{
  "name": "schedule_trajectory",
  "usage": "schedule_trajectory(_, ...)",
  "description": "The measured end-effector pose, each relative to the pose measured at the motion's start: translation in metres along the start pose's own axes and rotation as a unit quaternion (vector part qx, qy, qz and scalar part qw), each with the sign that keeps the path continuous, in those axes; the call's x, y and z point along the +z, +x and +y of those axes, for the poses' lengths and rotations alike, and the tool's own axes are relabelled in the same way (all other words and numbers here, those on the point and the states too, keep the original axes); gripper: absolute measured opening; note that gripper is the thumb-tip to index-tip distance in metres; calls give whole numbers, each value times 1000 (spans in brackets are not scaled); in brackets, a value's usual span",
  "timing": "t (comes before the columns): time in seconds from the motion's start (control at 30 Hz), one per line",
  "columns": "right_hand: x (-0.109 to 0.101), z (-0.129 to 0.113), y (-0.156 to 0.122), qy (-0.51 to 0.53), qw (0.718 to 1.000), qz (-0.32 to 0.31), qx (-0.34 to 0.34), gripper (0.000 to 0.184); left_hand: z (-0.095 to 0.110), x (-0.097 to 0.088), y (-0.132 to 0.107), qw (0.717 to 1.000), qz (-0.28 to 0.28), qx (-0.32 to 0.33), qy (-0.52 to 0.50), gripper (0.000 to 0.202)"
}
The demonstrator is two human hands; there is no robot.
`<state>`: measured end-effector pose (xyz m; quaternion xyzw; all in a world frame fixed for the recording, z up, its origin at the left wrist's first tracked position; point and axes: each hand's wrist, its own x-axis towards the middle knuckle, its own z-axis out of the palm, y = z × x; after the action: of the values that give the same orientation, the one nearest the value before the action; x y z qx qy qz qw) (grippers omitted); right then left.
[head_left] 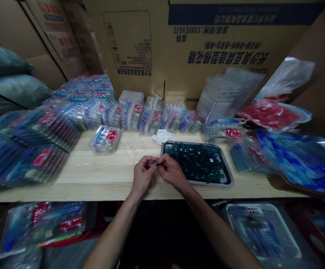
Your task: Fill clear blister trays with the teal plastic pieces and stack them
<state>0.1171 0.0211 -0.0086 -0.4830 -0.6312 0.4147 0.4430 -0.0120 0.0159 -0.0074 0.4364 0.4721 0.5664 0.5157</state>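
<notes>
My left hand [144,172] and my right hand [171,170] meet over the front of the wooden table, fingertips pinched together. Between them is a small dark piece [158,164], too small to name, gripped from both sides. Right beside my right hand lies a tray [229,179] with a pale rim, heaped with dark teal, glossy pieces [198,160]. Behind my hands a clear plastic sheet or lid [134,145] rests on the wood, next to a crumpled white tissue [162,136]. To the left of that sits a clear pack [105,139] with blue and red contents.
Rows of filled clear packs [130,116] line the back and left. Empty clear trays [221,97] lean against a large cardboard box [162,48]. At right are a red bag [271,114] and many blue pieces [305,157]. A white basket [288,239] stands below the table edge.
</notes>
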Motion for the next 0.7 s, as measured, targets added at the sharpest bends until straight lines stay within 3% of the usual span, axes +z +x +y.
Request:
schedule_trajectory(0.1, 0, -2, 0, 135, 988, -28, 70, 11, 4, -2, -2, 999, -9, 9, -35, 22)
schedule_trajectory(0.2, -5, -9, 0, 290, 939, -97, 157, 28, 7, -6, -2, 998, -3, 4, -61, 29)
schedule_trajectory(0.3, -9, -15, 1, 360, 904, -115, 201, 44, 9, -11, -2, 999, -19, 29, -36, 28)
schedule_trajectory(0.5, -4, -11, 3, 358, 905, -98, 210, 45, 8, -12, -8, 998, -61, 16, 15, 26)
schedule_trajectory(0.7, 6, -17, -1, 382, 906, -83, 164, 31, 9, -11, -4, 989, 50, -63, -128, 34)
